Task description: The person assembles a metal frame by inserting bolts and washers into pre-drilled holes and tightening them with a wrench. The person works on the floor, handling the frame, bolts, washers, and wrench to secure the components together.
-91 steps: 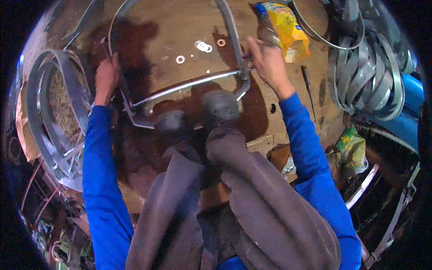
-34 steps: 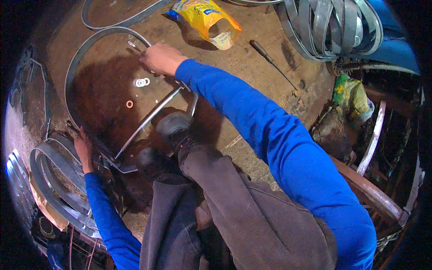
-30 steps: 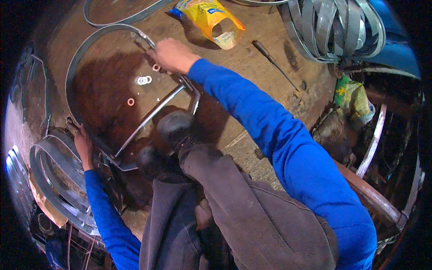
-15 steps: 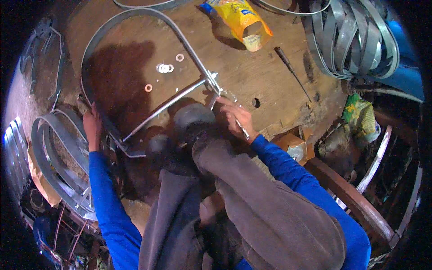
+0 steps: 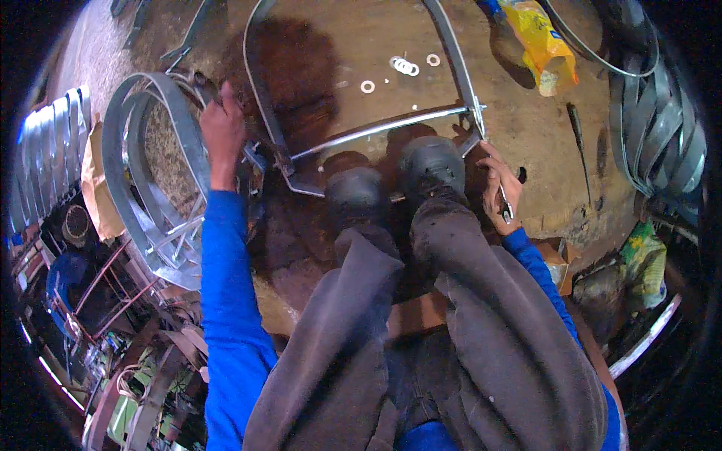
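Observation:
A flat grey metal strap (image 5: 453, 56) bent into a large loop lies in front of my shoes, with a straight metal rod (image 5: 376, 128) across its near part. My right hand (image 5: 500, 184) is closed around a silver wrench (image 5: 506, 207), beside the rod's right end and the strap's bent end. The wrench's far end is hard to make out there. My left hand (image 5: 223, 131) is closed, apart from the loop on its left. Something dark shows by its fingers, but I cannot make out what it grips. My two dark shoes (image 5: 432, 161) stand at the loop's near side.
Several washers (image 5: 404, 67) lie inside the loop. At the right are a yellow bag (image 5: 538, 45), a screwdriver (image 5: 577, 139) and a stack of metal straps (image 5: 662, 113). More bent straps (image 5: 113, 150) stand at the left. A cardboard box (image 5: 560, 263) sits behind my right hand.
The view has swung left, so the loop appears farther right. My left hand has moved left, away from the strap's side. My right hand stays at the rod's end with the wrench.

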A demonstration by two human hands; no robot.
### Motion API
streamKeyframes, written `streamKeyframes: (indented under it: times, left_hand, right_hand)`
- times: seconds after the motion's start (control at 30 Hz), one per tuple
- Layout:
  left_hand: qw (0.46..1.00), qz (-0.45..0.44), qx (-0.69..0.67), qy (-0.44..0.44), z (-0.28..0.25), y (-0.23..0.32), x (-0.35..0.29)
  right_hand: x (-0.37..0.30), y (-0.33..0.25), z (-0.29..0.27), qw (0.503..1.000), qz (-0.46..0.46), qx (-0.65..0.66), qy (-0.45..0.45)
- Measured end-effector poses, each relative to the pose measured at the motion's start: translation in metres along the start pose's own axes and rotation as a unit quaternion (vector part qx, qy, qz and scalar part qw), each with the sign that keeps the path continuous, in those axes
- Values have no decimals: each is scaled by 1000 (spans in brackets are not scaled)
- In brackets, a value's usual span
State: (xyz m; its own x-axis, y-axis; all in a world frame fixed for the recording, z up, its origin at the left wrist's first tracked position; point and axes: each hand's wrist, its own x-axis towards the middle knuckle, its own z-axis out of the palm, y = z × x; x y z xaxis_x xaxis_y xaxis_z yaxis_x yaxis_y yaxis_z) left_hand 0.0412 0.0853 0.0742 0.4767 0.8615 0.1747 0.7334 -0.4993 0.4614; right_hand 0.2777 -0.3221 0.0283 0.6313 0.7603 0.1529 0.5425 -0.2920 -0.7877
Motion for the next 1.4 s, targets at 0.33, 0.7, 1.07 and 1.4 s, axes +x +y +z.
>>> streamKeyframes:
  times: [0.33,0.7,1.07,1.4]
  left_hand:
    - [990,3,-103,92,-28,38,-71]
    - [992,69,-49,91,-23,16,-179]
    - [978,105,-91,153,-28,24,-179]
    - [980,110,-99,133,-34,32,-168]
  right_hand:
    - [1,-5,0,1000,3,-17,-3]
    - [-1,-2,-3,1000,9,-24,-17]
    - [3,-7,-3,998,14,-50,-22]
    - [3,-4,-2,999,-20,-47,-4]
